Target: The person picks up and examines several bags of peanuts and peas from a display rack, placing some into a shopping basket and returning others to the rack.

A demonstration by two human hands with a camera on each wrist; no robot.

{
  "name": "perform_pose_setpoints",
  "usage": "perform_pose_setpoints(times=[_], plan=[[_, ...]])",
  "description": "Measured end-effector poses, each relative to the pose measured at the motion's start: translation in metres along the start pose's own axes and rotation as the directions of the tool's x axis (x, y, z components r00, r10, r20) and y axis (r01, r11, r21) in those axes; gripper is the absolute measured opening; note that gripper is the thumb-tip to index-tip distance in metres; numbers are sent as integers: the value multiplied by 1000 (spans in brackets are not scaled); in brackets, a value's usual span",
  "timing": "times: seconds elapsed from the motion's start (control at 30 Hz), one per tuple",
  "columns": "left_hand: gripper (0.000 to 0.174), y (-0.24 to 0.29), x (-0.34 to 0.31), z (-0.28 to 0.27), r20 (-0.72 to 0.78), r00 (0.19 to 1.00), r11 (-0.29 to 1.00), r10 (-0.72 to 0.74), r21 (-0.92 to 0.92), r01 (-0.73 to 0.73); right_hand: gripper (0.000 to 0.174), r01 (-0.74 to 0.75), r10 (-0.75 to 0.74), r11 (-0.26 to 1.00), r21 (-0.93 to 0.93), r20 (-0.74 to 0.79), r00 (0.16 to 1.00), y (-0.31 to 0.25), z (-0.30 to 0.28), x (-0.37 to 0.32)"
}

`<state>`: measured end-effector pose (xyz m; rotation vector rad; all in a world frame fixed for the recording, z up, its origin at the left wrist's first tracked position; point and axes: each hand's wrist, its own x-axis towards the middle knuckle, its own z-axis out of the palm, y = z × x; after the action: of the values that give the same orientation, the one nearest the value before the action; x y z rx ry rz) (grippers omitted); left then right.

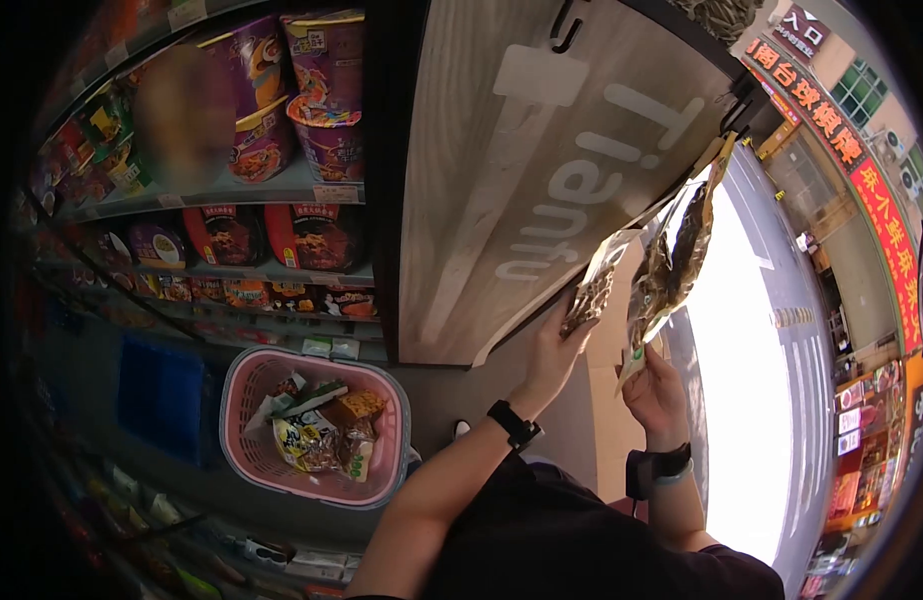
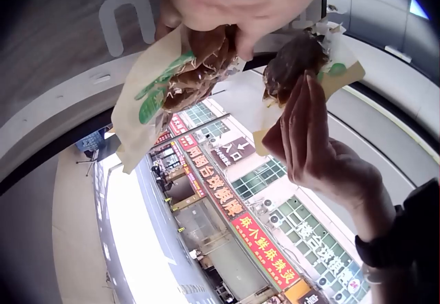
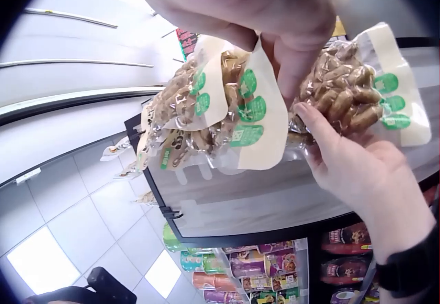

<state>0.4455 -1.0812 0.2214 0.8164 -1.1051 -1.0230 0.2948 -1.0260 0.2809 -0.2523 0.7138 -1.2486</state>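
My left hand (image 1: 559, 355) grips a clear snack packet (image 3: 342, 87) with brown knobbly pieces inside and a cream strip with green ovals. The packet stands beside the grey wood-grain panel marked "Tianfu". My right hand (image 1: 657, 395) pinches the lower end of a second, similar packet (image 3: 258, 111). In the right wrist view more packets of the same kind (image 3: 182, 98) overlap behind it. In the left wrist view, the right hand (image 2: 330, 153) has its fingers against the brown contents, with the left hand (image 2: 240, 1) above at the other packet (image 2: 179, 84).
A pink basket (image 1: 229, 420) with several snack bags stands on the floor at left, near a blue bin (image 1: 162, 400). Shelves hold noodle cups (image 1: 327, 140) and red bowls (image 1: 317, 237). The wood-grain panel (image 1: 482, 200) has a black frame. A bright street lies to the right.
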Motion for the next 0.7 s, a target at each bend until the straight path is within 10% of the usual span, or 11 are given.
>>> perform_pose_setpoints(times=[0.2,0.57,0.63,0.7], plan=[[41,-19,-14,-41,76,984,969,-164,-174,175,28,73,-73,996,-41,13,997,21,-14,45],[28,3,-28,-99,-190,960,967,-208,108,231,33,19,-17,970,-240,11,1000,34,-24,90],[29,3,-31,-109,-225,956,975,-191,67,211,37,278,-396,891,-358,-315,862,27,-35,87],[29,14,-32,-111,-229,949,971,-215,56,233,41,501,-647,733,-460,-243,723,2,-32,86]])
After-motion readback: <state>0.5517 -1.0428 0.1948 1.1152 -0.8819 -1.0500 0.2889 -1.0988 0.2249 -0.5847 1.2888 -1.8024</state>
